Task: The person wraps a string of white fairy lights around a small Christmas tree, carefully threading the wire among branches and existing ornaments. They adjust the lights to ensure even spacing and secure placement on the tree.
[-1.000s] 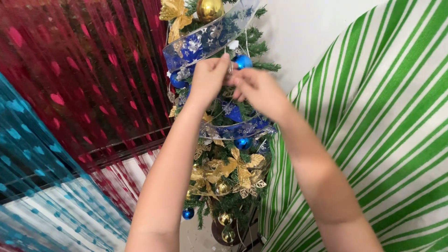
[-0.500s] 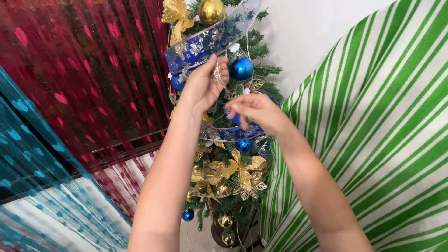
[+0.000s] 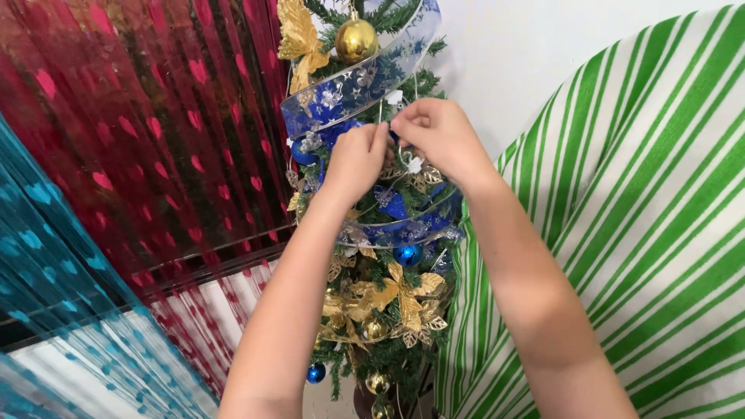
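Where the two hands meet, against the upper middle of a small decorated Christmas tree (image 3: 388, 341), the fingers of both are pinched closed on something small among the branches. What they pinch is hidden behind the knuckles, so it cannot be told apart from the ornaments around it. The left hand (image 3: 355, 159) comes up from below with its back to the camera, fingertips curled in toward the tree. The right hand (image 3: 438, 136) sits just beside it and a little higher, fingers bent down, touching the left hand's fingertips.

A wide sheer blue ribbon (image 3: 341, 97) with silver stars winds around the tree. One loop passes just above the hands, and another loop curves just below them. Tucked behind the left hand, partly hidden, is a blue ball (image 3: 301, 155). Higher on the tree, above the ribbon, hangs a shiny gold ball (image 3: 356, 39), with a gold leaf ornament (image 3: 297, 39) just to its left. Below the hands, a second blue ball (image 3: 407, 254) hangs under the lower ribbon loop, and beneath that a cluster of gold flowers (image 3: 388, 299) fills the tree's lower middle.

To the left of the tree hangs a red string curtain (image 3: 155, 132) with heart shapes, and farther left a teal string curtain (image 3: 54, 310). To the right of the tree is a green and white striped cloth (image 3: 644, 233). Behind the tree is a white wall (image 3: 512, 46).
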